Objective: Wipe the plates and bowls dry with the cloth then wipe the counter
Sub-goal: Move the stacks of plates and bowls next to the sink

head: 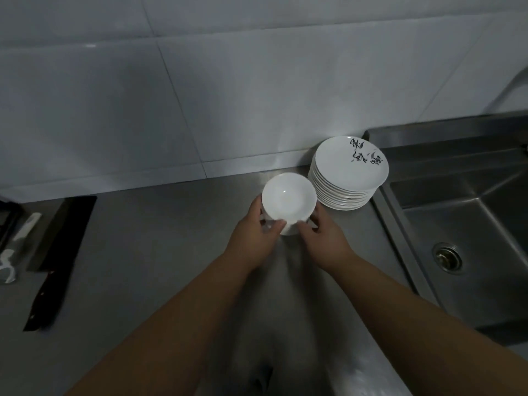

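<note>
A stack of white bowls stands on the steel counter near the back wall. My left hand grips its left side, thumb on the front. My right hand grips its right side, fingers curled round the lower bowls. Just to the right, touching or nearly touching the bowls, rises a tall stack of white plates; the top plate bears black brush markings. No cloth is in view.
A steel sink with a round drain lies to the right, a tap above it. A black-handled cleaver lies on the counter at the left, beside a clear plastic-wrapped item. White tiled wall behind.
</note>
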A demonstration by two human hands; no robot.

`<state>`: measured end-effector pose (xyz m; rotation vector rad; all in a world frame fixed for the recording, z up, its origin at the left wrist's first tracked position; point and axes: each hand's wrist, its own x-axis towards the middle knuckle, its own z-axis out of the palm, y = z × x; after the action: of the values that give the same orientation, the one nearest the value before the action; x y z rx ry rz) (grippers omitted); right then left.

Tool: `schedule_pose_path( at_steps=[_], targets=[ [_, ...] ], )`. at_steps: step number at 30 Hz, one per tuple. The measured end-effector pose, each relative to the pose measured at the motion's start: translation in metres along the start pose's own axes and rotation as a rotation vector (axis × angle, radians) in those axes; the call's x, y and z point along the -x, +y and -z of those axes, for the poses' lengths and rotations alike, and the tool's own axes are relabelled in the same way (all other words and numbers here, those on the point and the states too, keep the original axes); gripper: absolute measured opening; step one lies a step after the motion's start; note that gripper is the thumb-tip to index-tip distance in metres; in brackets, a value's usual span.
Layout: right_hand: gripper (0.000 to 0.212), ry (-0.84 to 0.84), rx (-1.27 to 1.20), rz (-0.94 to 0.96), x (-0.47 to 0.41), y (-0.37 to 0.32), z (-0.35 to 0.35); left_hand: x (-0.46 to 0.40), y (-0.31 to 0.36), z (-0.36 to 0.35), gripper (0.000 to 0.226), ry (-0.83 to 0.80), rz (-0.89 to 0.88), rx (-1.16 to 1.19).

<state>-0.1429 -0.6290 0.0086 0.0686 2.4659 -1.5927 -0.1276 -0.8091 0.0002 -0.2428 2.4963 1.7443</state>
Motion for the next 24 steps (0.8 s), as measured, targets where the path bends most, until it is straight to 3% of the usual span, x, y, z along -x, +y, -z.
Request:
schedule_pose_path(
  at_steps=[6, 10, 17, 24],
  targets=[
    [0.063, 0.03, -0.054, 0.089, -0.047, -0.005, -0.004, -0.051, 0.004, -0.004, 0.082, 0.027, -0.039, -0.01],
    [0.06, 0.073, 0.067, 0.159, -0.074, -0.003, -0.007, -0.078, 0.004, -0.005, 0.092, 0.051, -0.084, -0.042],
    [0.057, 0.114, 0.107, 0.298, -0.108, 0.01, -0.01, -0.106, -0.006, -0.01, 0.082, 0.191, -0.144, -0.04],
    [0.075, 0.17, 0.111, 0.35, -0.105, 0.028, -0.019, -0.108, -0.022, -0.024, 0.089, 0.26, -0.201, 0.04]
  ],
)
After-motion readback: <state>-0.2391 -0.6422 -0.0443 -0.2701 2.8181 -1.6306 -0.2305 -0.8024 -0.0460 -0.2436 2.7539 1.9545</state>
